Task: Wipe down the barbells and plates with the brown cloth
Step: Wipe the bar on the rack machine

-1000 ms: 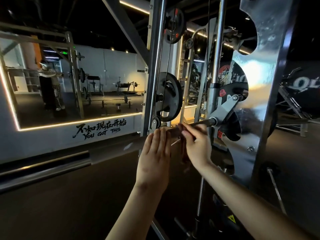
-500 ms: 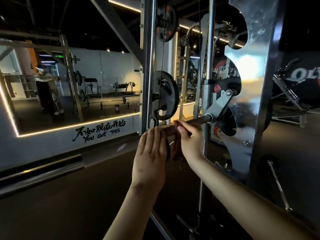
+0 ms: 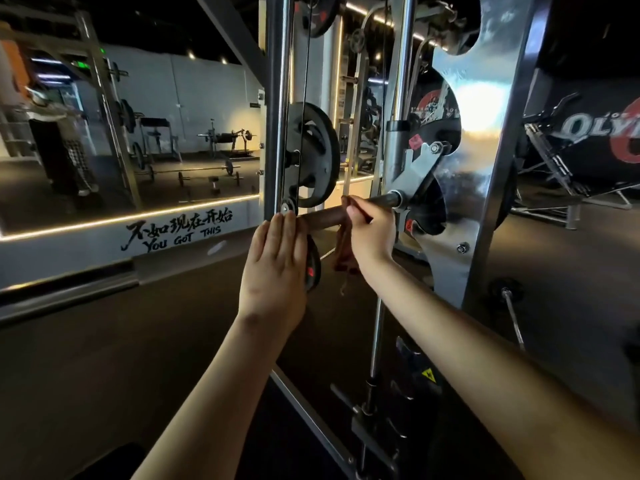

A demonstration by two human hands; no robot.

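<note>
A Smith-machine barbell sleeve (image 3: pixel 323 218) juts out toward me from the bar's carriage (image 3: pixel 412 181). My right hand (image 3: pixel 372 233) grips the brown cloth (image 3: pixel 344 249) wrapped over the sleeve, and the cloth's loose end hangs below the bar. My left hand (image 3: pixel 275 271) is held flat with straight fingers, its fingertips at the sleeve's outer end. A small black plate (image 3: pixel 313 263) shows partly behind my left hand. A larger black plate (image 3: pixel 317 159) hangs on a peg above the sleeve.
The machine's steel uprights (image 3: pixel 275 109) and guide rod (image 3: pixel 401 64) stand right behind my hands, beside a shiny notched steel panel (image 3: pixel 474 140). Another plate (image 3: pixel 318 15) hangs higher up. A mirror at the left reflects barbells (image 3: pixel 188 169) on the dark floor.
My right hand and the cloth have slid along the sleeve toward the carriage, baring more of the sleeve. My left hand has stayed at the sleeve's end.
</note>
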